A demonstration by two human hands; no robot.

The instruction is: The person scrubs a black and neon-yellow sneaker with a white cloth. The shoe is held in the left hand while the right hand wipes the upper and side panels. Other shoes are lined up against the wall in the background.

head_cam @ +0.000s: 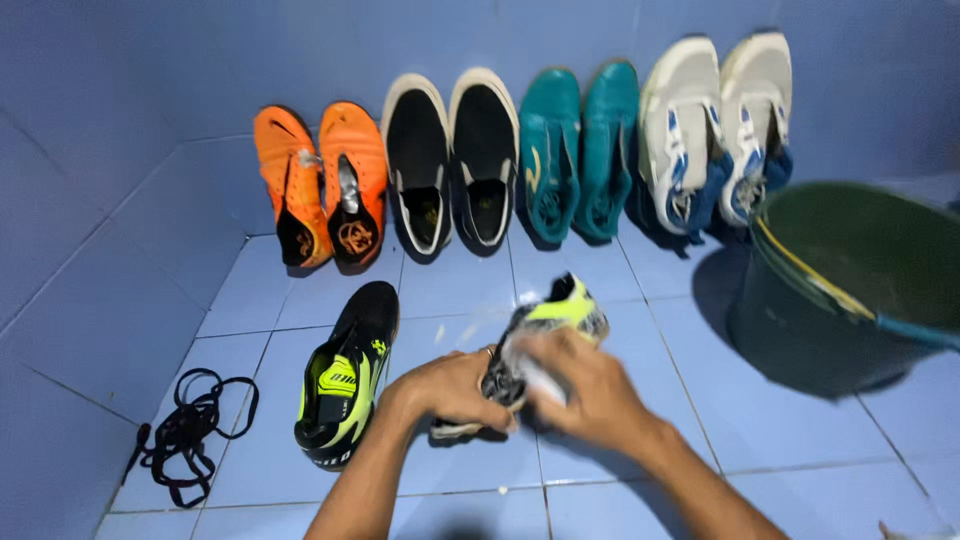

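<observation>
Both forearms are bare, no sleeves. The left hand [450, 390] wears a thin ring; the right hand [580, 390] shows none, blurred.

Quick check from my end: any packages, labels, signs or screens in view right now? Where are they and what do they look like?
No packages, signs or screens.
Round logo: on the insole of the right orange shoe against the wall; pale outline on black.
Curved mark: on the side of the left teal shoe; yellowish.
Small logo patch: on the tongue of the black and yellow shoe on the floor; yellow with dark marks.
</observation>
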